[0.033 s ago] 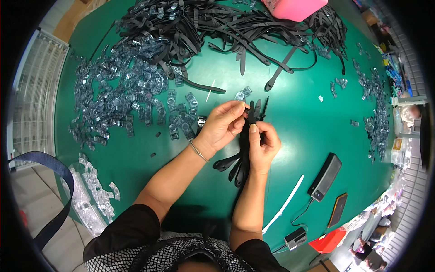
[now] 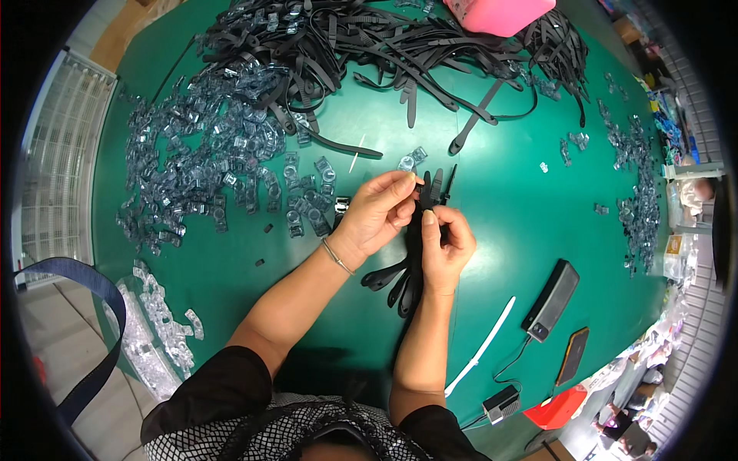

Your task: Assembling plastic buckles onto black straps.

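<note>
Near the middle of the table, my right hand [image 2: 448, 246] grips a bundle of black straps [image 2: 415, 257], thumb pressed on top. The strap tips fan out past the fingers, and the looped ends hang down beside my wrist. My left hand [image 2: 378, 209] is closed in a pinch just left of these tips. Between its thumb and forefinger shows a small black piece [image 2: 419, 185]; whether it belongs to a strap I cannot tell. Just beyond the fingertips lies a clear bluish plastic buckle [image 2: 413, 159]. Several similar buckles [image 2: 309, 211] lie left of my left hand.
A large heap of buckles [image 2: 207, 138] covers the left side, with tangled black straps [image 2: 323, 46] and a pink container [image 2: 503, 15] at the back. More buckles [image 2: 642, 184] lie far right. A black power bank [image 2: 551, 300], a phone [image 2: 573, 356] and a white cable tie [image 2: 484, 346] lie near right.
</note>
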Available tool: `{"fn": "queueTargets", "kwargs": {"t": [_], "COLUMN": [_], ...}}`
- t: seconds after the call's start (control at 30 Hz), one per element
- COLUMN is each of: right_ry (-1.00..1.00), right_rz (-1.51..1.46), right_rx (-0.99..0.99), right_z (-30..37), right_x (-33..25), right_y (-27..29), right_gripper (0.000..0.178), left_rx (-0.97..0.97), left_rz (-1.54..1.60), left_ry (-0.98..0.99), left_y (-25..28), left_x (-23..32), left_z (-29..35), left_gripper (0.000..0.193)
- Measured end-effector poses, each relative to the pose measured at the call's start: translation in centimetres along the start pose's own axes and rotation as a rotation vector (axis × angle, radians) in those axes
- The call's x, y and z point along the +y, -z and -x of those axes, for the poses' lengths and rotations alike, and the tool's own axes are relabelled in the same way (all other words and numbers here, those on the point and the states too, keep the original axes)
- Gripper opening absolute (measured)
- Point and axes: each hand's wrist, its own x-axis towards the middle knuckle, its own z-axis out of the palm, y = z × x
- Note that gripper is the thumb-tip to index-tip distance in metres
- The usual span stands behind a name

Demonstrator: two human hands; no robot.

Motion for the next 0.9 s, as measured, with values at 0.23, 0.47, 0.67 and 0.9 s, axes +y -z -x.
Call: {"fn": "queueTargets", "kwargs": {"t": [0.23, 0.47, 0.67, 0.9], "right_ry": [-0.01, -0.043, -0.124, -0.001], "right_rz": [0.015, 0.007, -0.076, 0.085], "right_rx": [-0.008, 0.006, 0.035, 0.044], "right_z": [0.0, 0.3, 0.5, -0.2], "right_x": [0.4, 0.2, 0.5, -0.2], "right_y": [0.3, -0.2, -0.3, -0.8], "right_gripper": [0.008, 0.007, 0.006, 0.004], "left_rx": [0.007, 0.076, 0.054, 0.162], "left_rz": [-0.048, -0.243, -0.41, -0.652], "left_ry": [-0.009, -0.058, -0.056, -0.117], "left_y": [0.0, -0.6, -1.1, -1.8], "left_x": [-0.6, -0.5, -0.3, 0.6], "left_z": [0.0, 0.4, 0.4, 0.4], "left_gripper": [0.015, 0.014, 0.013, 0.012]}}
